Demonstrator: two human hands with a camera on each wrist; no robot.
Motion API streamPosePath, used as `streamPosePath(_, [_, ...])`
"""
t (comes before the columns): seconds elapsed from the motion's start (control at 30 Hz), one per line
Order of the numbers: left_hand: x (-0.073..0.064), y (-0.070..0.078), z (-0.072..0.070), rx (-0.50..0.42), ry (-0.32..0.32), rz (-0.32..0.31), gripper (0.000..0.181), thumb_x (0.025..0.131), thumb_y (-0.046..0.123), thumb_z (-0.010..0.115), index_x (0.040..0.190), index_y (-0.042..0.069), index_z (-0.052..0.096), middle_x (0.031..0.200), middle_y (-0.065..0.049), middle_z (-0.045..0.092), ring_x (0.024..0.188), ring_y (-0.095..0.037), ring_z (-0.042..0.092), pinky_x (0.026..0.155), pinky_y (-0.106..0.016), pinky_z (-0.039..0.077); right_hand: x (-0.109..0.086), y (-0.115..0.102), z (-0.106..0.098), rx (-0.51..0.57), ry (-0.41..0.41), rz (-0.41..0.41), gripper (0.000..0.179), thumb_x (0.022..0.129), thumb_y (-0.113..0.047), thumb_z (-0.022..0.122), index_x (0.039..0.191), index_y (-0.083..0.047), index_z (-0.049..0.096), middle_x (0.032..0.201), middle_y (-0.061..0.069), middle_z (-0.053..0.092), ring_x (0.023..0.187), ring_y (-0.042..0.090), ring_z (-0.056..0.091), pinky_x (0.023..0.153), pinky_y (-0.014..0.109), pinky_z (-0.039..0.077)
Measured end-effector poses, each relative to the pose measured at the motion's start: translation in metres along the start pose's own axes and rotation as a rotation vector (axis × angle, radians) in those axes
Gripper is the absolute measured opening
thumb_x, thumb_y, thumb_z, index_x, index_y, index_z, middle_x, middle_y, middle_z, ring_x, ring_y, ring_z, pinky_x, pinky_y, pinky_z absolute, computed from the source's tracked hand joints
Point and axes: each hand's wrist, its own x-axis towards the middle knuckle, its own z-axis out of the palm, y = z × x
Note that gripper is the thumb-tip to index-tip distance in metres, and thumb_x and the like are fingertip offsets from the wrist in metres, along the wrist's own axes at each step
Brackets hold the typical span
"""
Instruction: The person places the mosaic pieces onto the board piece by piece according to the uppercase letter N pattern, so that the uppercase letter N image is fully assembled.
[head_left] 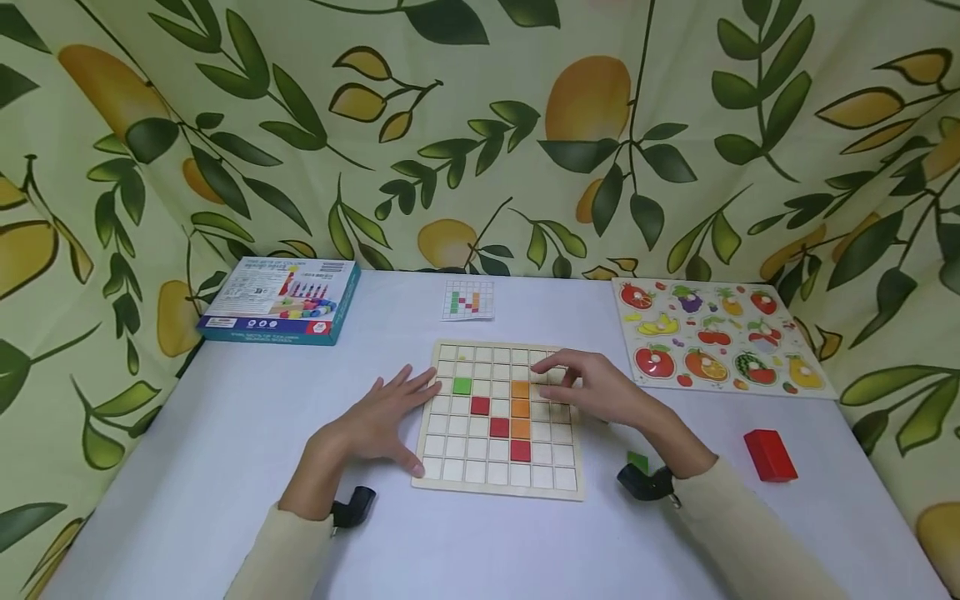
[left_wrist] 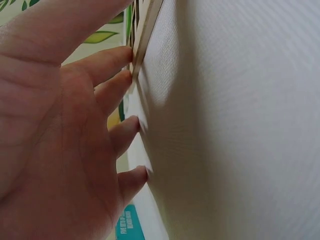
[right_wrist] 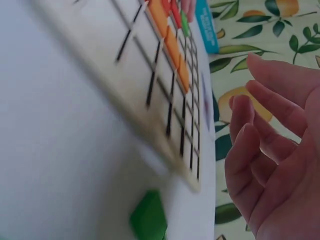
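Observation:
A wooden grid board (head_left: 453, 471) lies mid-table. On it are one green square (head_left: 462, 386), three red squares (head_left: 498, 427) in a descending diagonal and three orange squares (head_left: 521, 408) in a column. My left hand (head_left: 382, 417) has its fingers spread, with thumb and index finger touching the board's left edge. Above the board's upper right cells hovers my right hand (head_left: 596, 387), fingers loosely bent and nothing between them, as the right wrist view also shows. A green block (right_wrist: 150, 215) lies off the board's right side, partly hidden by the wrist camera in the head view.
Behind the board is a small card (head_left: 468, 300) printed with a coloured grid pattern. A boxed set (head_left: 277, 300) lies at the back left. A fruit puzzle board (head_left: 720, 337) is at the back right, with a red block (head_left: 771, 456) nearer the front.

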Motion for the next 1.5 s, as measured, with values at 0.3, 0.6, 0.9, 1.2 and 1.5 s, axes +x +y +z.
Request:
streamPosePath(0.3, [-0.001, 0.0, 0.0, 0.014, -0.006, -0.002, 0.12, 0.058, 0.048, 0.096, 0.16, 0.024, 0.036, 0.174, 0.003, 0.019, 0.163, -0.033, 0.004, 0.13, -0.064, 0.007, -0.037, 0.031, -0.015, -0.098, 0.081, -0.019, 0.035, 0.087, -0.019, 0.082, 0.121, -0.014, 0.073, 0.117, 0.005, 0.074, 0.088, 0.014, 0.058, 0.063, 0.02, 0.052])
streamPosePath(0.6, [0.001, 0.0, 0.0, 0.007, -0.01, 0.003, 0.121, 0.058, 0.048, 0.096, 0.16, 0.025, 0.036, 0.174, 0.003, 0.019, 0.163, -0.033, 0.004, 0.13, -0.064, 0.007, -0.058, 0.052, -0.021, -0.065, 0.064, 0.023, 0.041, 0.082, -0.013, 0.085, 0.121, -0.012, 0.072, 0.121, 0.009, 0.072, 0.076, 0.009, 0.06, 0.063, 0.02, 0.056])
streamPosePath(0.9, [0.001, -0.001, 0.001, -0.002, -0.001, 0.002, 0.12, 0.058, 0.047, 0.096, 0.159, 0.024, 0.036, 0.173, 0.003, 0.02, 0.163, -0.033, 0.005, 0.13, -0.064, 0.007, -0.059, 0.065, -0.019, -0.031, 0.051, 0.044, 0.041, 0.082, -0.017, 0.086, 0.121, -0.016, 0.072, 0.122, 0.009, 0.071, 0.063, 0.008, 0.056, 0.058, 0.019, 0.052])
streamPosePath(1.2, [0.003, -0.001, 0.002, 0.003, 0.002, 0.005, 0.12, 0.058, 0.048, 0.096, 0.159, 0.025, 0.037, 0.173, 0.003, 0.02, 0.163, -0.033, 0.005, 0.13, -0.064, 0.007, -0.062, 0.068, -0.016, -0.05, 0.065, 0.056, 0.036, 0.084, -0.011, 0.082, 0.118, -0.021, 0.074, 0.12, 0.004, 0.071, 0.076, 0.009, 0.056, 0.063, 0.018, 0.051])
streamPosePath(1.5, [0.0, 0.0, 0.0, 0.004, 0.011, 0.013, 0.119, 0.058, 0.047, 0.096, 0.159, 0.023, 0.038, 0.173, 0.001, 0.021, 0.163, -0.035, 0.007, 0.129, -0.066, 0.009, -0.062, 0.067, -0.014, -0.081, 0.067, 0.043, 0.035, 0.083, -0.01, 0.084, 0.115, -0.02, 0.074, 0.116, 0.003, 0.072, 0.072, 0.007, 0.057, 0.062, 0.019, 0.054])
